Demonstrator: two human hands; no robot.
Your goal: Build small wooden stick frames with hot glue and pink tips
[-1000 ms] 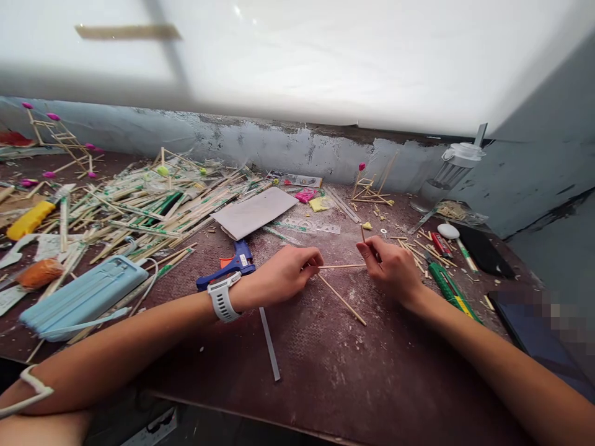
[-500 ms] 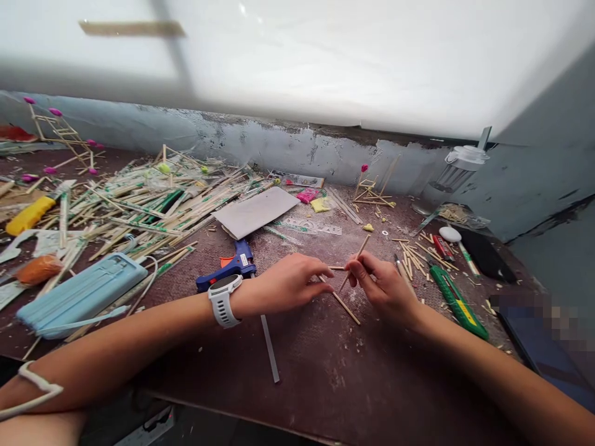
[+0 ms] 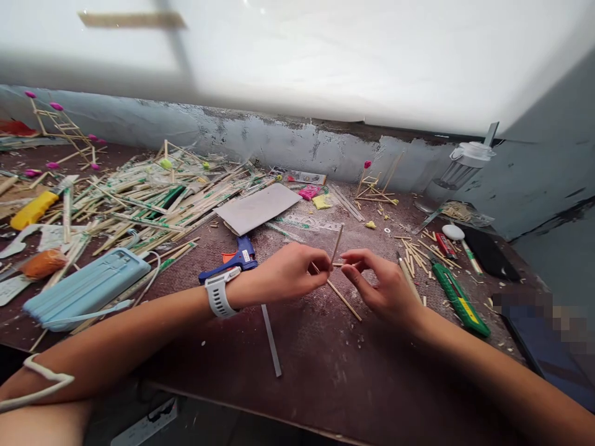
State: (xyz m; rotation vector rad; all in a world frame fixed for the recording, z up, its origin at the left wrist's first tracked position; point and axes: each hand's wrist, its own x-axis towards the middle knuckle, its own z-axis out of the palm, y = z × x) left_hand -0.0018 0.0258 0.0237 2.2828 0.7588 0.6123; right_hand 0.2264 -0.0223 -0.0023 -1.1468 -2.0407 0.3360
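My left hand (image 3: 295, 272), with a white watch (image 3: 221, 292) on its wrist, pinches a thin wooden stick (image 3: 338, 243) that stands up tilted from its fingertips. Just to the right, my right hand (image 3: 388, 285) has its thumb and fingers parted, close to that stick, and holds nothing that I can see. A second wooden stick (image 3: 344, 301) slants down toward me from under the left fingers. Part of another short stick shows between the hands; whether these sticks are joined is hidden by my fingers.
A blue glue gun (image 3: 239, 255) lies behind my left wrist, near a folded grey-white card (image 3: 259, 207). A heap of wrapped chopsticks (image 3: 139, 192) and a light-blue case (image 3: 88, 288) are at left. Rightward lie cut sticks (image 3: 415, 255), a green utility knife (image 3: 460, 297) and a dark phone (image 3: 488, 251).
The thin stick has passed from my right hand to my left fingertips. My right fingers have let go and parted. The view has shifted slightly.
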